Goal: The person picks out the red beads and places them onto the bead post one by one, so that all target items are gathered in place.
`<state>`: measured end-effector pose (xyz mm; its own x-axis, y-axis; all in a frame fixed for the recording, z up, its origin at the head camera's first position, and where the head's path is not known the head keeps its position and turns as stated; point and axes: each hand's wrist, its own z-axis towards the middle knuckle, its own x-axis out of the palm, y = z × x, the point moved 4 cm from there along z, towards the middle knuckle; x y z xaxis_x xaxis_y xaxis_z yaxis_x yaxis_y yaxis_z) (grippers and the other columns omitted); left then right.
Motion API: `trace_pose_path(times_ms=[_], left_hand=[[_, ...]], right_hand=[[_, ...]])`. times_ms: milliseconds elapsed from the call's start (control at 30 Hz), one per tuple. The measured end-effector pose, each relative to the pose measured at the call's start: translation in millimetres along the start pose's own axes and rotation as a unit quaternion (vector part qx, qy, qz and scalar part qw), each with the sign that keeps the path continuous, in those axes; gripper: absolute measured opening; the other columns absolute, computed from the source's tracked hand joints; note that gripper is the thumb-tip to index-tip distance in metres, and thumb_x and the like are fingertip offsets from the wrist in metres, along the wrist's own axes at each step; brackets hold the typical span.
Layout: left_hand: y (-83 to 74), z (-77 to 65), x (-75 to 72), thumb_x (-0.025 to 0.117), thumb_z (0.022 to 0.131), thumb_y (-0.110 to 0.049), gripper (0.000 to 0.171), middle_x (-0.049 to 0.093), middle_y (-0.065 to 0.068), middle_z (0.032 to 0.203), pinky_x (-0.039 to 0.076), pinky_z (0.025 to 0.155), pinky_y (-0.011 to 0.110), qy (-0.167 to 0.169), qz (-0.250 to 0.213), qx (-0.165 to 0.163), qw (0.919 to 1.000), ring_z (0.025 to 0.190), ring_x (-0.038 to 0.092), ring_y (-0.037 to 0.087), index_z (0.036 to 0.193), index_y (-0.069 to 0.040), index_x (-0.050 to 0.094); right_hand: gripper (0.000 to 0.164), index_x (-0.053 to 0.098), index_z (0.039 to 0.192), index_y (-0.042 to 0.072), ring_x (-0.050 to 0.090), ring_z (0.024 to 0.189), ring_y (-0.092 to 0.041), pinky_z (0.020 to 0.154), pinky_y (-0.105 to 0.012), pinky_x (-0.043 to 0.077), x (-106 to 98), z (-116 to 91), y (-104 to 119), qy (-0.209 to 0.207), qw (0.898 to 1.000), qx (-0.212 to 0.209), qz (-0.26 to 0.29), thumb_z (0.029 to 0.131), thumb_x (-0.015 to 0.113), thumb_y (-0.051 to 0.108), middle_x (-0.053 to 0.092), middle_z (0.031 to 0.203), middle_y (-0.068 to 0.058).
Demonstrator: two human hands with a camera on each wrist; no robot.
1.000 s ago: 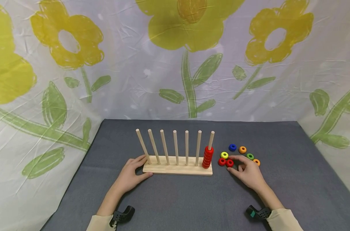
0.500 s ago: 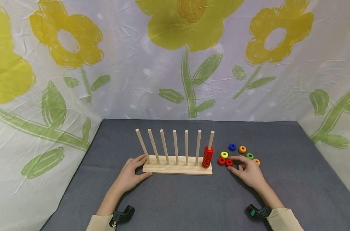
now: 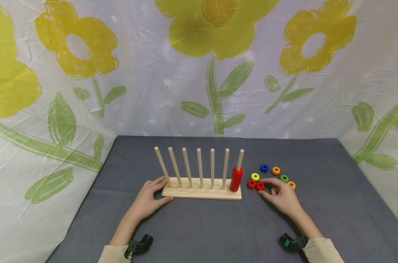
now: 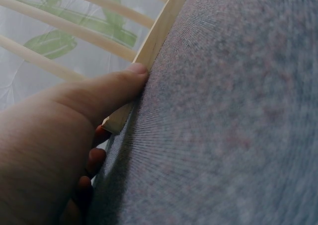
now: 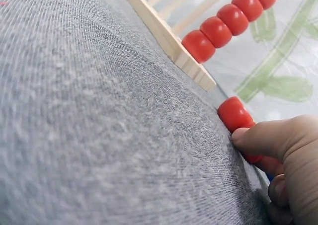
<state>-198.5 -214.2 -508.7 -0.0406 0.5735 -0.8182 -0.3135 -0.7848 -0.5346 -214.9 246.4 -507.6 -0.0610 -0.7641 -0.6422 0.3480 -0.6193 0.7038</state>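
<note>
A wooden peg stand [image 3: 199,194] with several upright pegs stands on the grey cloth. Several red beads [image 3: 236,179] are stacked on its rightmost peg; the other pegs are bare. My left hand [image 3: 146,201] grips the stand's left end, with the thumb [image 4: 119,88] along the front edge and the fingers round the back. To the right of the stand, my right hand [image 3: 282,197] pinches a red bead [image 3: 259,186] between thumb and index finger, down at cloth level. A second red bead [image 5: 234,113] lies right against it on the left.
Close round the right hand lie a yellow bead [image 3: 255,177], a blue bead [image 3: 264,168], an orange bead [image 3: 275,171], a green bead [image 3: 284,178] and another orange bead [image 3: 291,185]. A flower-printed curtain [image 3: 146,91] hangs behind the table [image 3: 199,230].
The two loose red beads have shifted very slightly left, toward the stand. Both hands stay nearly where they were.
</note>
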Motion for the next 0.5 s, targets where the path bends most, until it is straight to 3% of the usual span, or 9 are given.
trace_pose_path(times_ms=[300,500], left_hand=[[-0.6,-0.1,-0.9,0.082,0.087,-0.04,0.075,0.05,0.013,0.15,0.042,0.097,0.055,0.0,-0.001,0.002,1.0,0.118,0.05,0.03,0.144,0.0,0.057],[-0.1,0.1,-0.3,0.083,0.086,-0.04,0.075,0.05,0.013,0.15,0.042,0.097,0.055,0.001,-0.001,0.001,1.0,0.119,0.05,0.03,0.144,0.0,0.056]], right_hand=[[0.032,0.075,0.113,0.013,0.029,0.041,-0.002,0.04,-0.024,0.024,-0.7,-0.3,1.3,-0.002,1.0,0.0,-0.005,0.084,0.087,0.015,0.035,0.051,0.012],[0.032,0.074,0.116,0.014,0.026,0.042,-0.004,0.039,-0.024,0.024,-3.8,-0.2,-3.5,-0.017,0.999,0.027,0.026,0.086,0.085,0.016,0.034,0.051,0.012]])
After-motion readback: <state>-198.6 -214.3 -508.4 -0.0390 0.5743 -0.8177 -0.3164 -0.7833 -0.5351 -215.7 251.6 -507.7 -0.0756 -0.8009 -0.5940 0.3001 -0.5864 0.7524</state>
